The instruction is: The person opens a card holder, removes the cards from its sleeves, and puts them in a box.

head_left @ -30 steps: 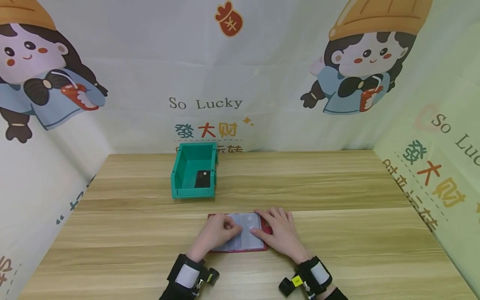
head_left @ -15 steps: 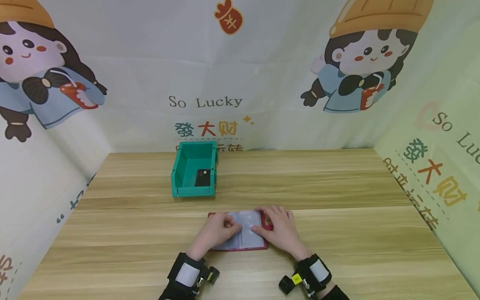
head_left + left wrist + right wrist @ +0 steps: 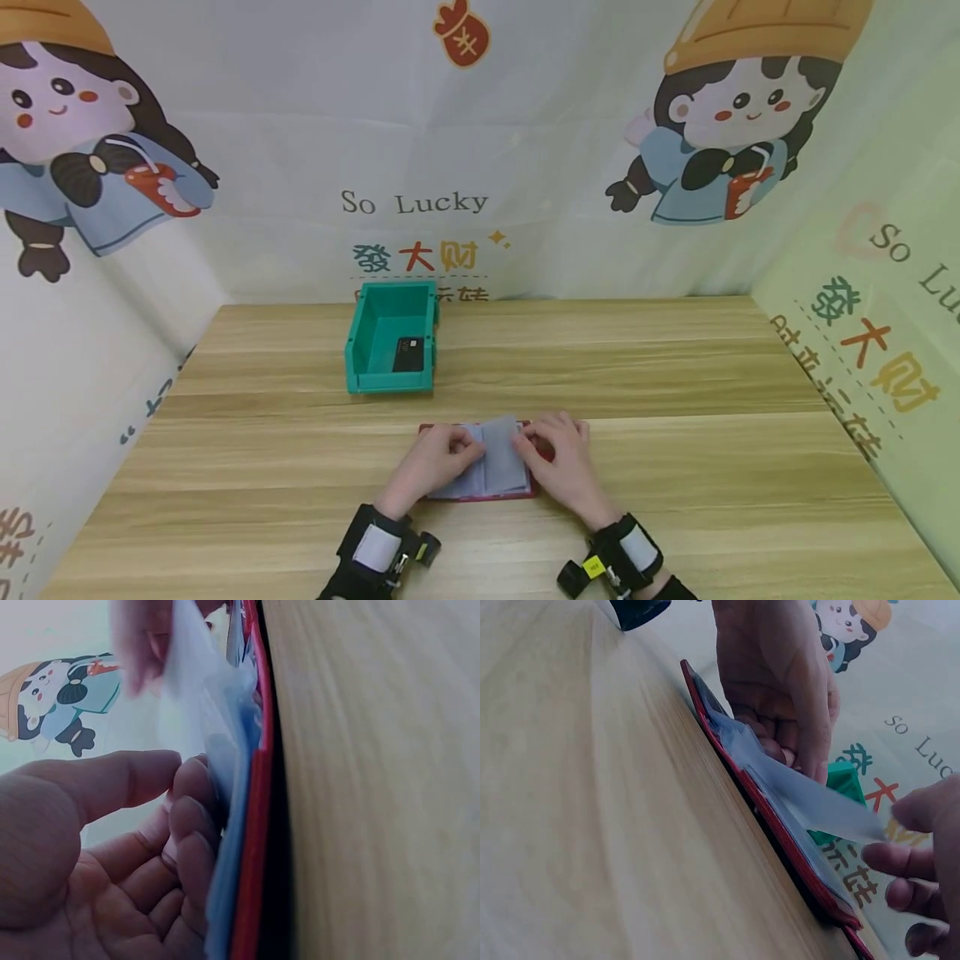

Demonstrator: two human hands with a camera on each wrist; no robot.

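A red card holder [image 3: 480, 492] lies open near the table's [image 3: 675, 467] front edge, midway along it. The left hand [image 3: 435, 460] rests on its left side, fingers curled against the clear sleeves [image 3: 225, 787], apparently pinning that half flat. The right hand [image 3: 562, 462] pinches one sleeve [image 3: 501, 454] by its edge and lifts it clear of the rest. Toward the back edge stands a green bin [image 3: 378, 379], a dark card [image 3: 407, 355] inside.
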